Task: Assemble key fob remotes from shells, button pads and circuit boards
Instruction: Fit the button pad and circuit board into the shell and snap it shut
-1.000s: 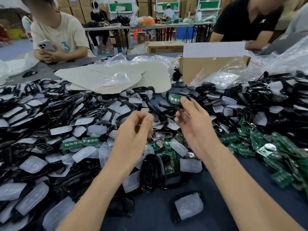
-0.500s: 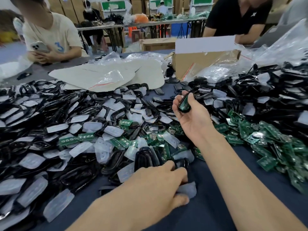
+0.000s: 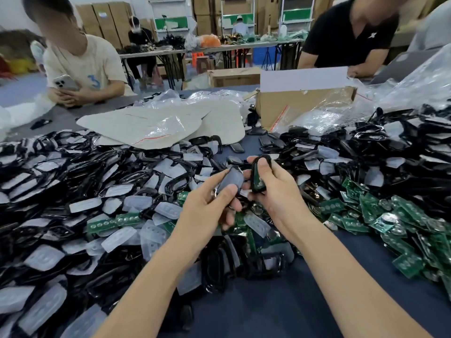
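My left hand point(image 3: 210, 203) holds a translucent grey button pad point(image 3: 231, 179) between thumb and fingers, raised above the pile. My right hand point(image 3: 275, 189) grips a black key fob shell point(image 3: 259, 175) with a green circuit board showing inside it; the thumb lies across its face. Pad and shell sit side by side, nearly touching. Below them the table is heaped with black shells point(image 3: 61, 164), clear button pads point(image 3: 163, 211) and green circuit boards point(image 3: 380, 215).
An open cardboard box point(image 3: 305, 103) and plastic bags point(image 3: 156, 128) stand behind the piles. One person with a phone point(image 3: 66, 82) sits at the far left, another in black at the far right. Dark blue tabletop point(image 3: 280, 308) shows near me.
My left hand has come up from the near edge of the pile carrying a button pad and now meets my right hand. The right hand still holds the shell with the board.
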The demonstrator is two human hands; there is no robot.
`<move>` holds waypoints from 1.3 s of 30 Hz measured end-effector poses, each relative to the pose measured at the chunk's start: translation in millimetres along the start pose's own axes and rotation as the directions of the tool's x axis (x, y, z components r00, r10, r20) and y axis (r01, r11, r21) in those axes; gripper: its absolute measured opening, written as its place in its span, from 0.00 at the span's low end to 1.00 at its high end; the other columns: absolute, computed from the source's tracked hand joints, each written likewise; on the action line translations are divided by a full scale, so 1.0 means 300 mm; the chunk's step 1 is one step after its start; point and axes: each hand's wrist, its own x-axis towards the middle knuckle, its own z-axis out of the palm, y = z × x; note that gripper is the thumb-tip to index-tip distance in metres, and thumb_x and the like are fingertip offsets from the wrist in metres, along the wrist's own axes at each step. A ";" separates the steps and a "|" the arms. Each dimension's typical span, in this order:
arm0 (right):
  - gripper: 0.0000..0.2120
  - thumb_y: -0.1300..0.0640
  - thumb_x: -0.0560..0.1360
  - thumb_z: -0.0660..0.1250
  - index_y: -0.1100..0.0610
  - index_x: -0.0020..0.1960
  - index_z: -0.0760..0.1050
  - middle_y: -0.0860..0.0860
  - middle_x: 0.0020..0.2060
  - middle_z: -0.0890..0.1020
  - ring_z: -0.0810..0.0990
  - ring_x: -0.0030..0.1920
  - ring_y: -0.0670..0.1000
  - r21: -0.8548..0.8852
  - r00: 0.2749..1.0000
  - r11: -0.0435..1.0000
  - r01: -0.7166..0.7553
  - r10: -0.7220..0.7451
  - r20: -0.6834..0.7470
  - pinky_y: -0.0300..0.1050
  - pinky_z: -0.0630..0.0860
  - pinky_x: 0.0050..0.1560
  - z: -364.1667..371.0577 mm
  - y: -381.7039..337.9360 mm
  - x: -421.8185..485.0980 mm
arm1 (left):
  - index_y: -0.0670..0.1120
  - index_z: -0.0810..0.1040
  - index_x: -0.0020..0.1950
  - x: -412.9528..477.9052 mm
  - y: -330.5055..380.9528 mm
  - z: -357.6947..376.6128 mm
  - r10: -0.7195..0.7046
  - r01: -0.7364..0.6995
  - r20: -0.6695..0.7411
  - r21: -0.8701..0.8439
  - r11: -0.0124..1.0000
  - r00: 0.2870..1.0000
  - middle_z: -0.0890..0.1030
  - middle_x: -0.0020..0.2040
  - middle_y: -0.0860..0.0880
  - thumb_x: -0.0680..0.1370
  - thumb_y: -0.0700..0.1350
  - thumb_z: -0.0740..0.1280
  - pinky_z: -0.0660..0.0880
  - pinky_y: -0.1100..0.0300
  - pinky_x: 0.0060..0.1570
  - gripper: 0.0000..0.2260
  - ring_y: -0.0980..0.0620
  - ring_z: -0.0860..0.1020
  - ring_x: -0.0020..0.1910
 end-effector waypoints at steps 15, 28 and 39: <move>0.07 0.47 0.83 0.62 0.48 0.50 0.74 0.40 0.33 0.79 0.75 0.33 0.41 -0.395 0.961 0.891 0.225 -0.136 0.240 0.30 0.70 0.32 0.025 0.048 -0.026 | 0.65 0.77 0.58 0.016 -0.028 -0.031 -0.007 0.006 -0.074 -0.009 1.000 0.997 0.78 0.31 0.50 0.81 0.43 0.66 0.70 0.64 0.25 0.15 0.54 0.73 0.25; 0.05 0.51 0.82 0.66 0.49 0.48 0.75 0.45 0.36 0.81 0.76 0.33 0.43 -0.298 0.971 0.937 0.180 -0.120 0.209 0.33 0.72 0.31 0.032 0.044 -0.026 | 0.57 0.79 0.58 0.018 -0.051 -0.024 0.060 -0.079 -0.213 -0.080 0.994 0.975 0.77 0.32 0.50 0.80 0.46 0.69 0.72 0.65 0.28 0.09 0.54 0.73 0.26; 0.09 0.51 0.78 0.65 0.57 0.53 0.75 0.47 0.37 0.81 0.77 0.33 0.46 -0.182 0.949 0.982 0.057 0.003 0.316 0.37 0.71 0.28 0.061 0.070 -0.030 | 0.55 0.80 0.36 0.023 -0.027 -0.025 0.079 -0.170 -0.339 -0.247 0.954 0.937 0.69 0.26 0.54 0.76 0.48 0.71 0.70 0.64 0.27 0.09 0.56 0.68 0.24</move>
